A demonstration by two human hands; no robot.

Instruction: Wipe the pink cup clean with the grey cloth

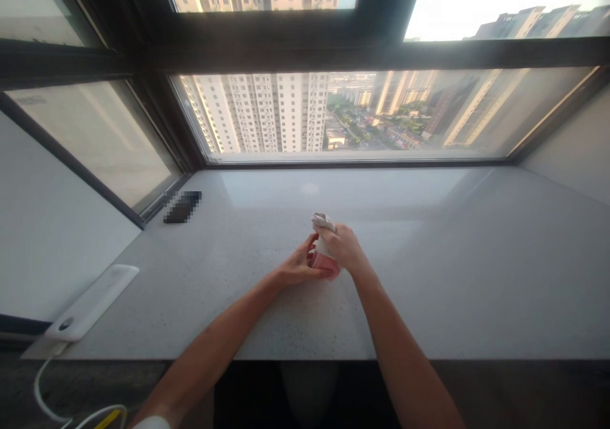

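Note:
My left hand (299,265) is wrapped around the side and base of a pink cup-like object (326,264), whose exact kind I cannot make out. A crumpled whitish cloth (322,220) sticks up above it and hangs over its upper part. From the right, my right hand (346,245) grips this cloth, its thumb lying across the folds. The two hands are close together over the middle of the white sill. Fingers and cloth hide much of the pink object.
A white power strip (98,302) with a white cable (42,384) lies at the left edge of the windowsill (452,276). A blurred-out dark object (183,207) rests near the left window corner. Dark-framed windows (333,167) border the sill at the back.

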